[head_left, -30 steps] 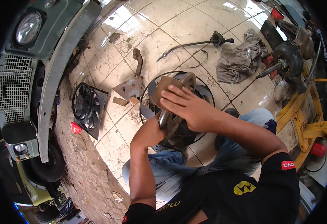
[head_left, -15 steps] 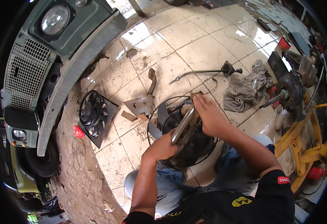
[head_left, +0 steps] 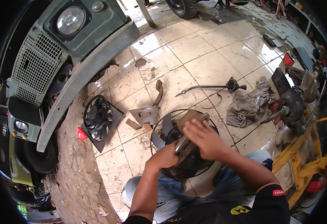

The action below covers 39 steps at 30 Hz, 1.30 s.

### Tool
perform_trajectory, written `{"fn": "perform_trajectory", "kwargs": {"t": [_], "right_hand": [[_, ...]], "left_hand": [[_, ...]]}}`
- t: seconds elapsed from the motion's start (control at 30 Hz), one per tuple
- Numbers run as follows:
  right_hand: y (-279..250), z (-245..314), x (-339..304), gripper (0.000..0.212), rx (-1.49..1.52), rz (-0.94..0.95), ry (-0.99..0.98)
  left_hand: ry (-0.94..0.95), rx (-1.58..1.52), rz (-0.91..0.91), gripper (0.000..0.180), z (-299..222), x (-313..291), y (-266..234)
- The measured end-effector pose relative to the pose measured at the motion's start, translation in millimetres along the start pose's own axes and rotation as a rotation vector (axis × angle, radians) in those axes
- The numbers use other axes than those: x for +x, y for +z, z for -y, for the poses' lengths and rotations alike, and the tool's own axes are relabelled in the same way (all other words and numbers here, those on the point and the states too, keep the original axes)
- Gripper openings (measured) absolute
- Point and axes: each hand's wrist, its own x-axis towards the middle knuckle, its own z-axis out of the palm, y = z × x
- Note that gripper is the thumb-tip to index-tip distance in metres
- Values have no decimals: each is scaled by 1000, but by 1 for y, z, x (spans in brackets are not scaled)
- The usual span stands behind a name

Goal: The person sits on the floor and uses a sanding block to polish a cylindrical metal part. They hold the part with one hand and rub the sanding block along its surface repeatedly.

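We mark the round metal part [head_left: 183, 144] first: tilted between both hands, above the black fan housing [head_left: 199, 164]. Step in hand, we judge: rubbing its face with the brown sheet [head_left: 186, 117], which sits at the right hand's fingertips near the part's far end. Next move, we'd say, calls for a firm left hold and even pressure from the right palm. Left hand [head_left: 164, 156]: fingers curled round the near edge, grasping the part. Right hand [head_left: 204, 139]: flat, fingers outstretched and a bit blurred, laid over sheet and part, not clenched; whether it pinches the sheet we can't tell. Outward from there: pedal bracket [head_left: 145, 114] beyond the left hand, black fan [head_left: 98, 118] well to its left; lever rod [head_left: 208, 87] beyond the right hand, grey cloth [head_left: 247, 106] beyond and right of it, yellow frame [head_left: 298, 168] far right; all on the tiled floor [head_left: 208, 52], as far as we see.
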Motion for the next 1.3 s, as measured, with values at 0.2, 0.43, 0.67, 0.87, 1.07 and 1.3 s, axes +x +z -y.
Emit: {"fn": "perform_trajectory", "kwargs": {"t": [0.2, 0.43, 0.67, 0.87, 1.07, 1.3], "right_hand": [[12, -13, -1, 82, 19, -79, 11], [2, -24, 5, 69, -9, -208, 99], [3, 1, 4, 68, -84, -227, 102], [14, 7, -3, 68, -120, -196, 5], [2, -16, 2, 67, -112, -243, 183], [14, -15, -3, 70, -172, -182, 99]], "left_hand": [[-19, 42, 11, 73, -8, -4, -3], [-58, 35, 9, 64, -16, -2, -2], [41, 32, 12, 72, 5, 0, -1], [7, 66, 41, 71, -12, -5, -6], [54, 47, 5, 69, -8, -2, 0], [-40, 61, 28, 71, -6, 0, -4]]}}
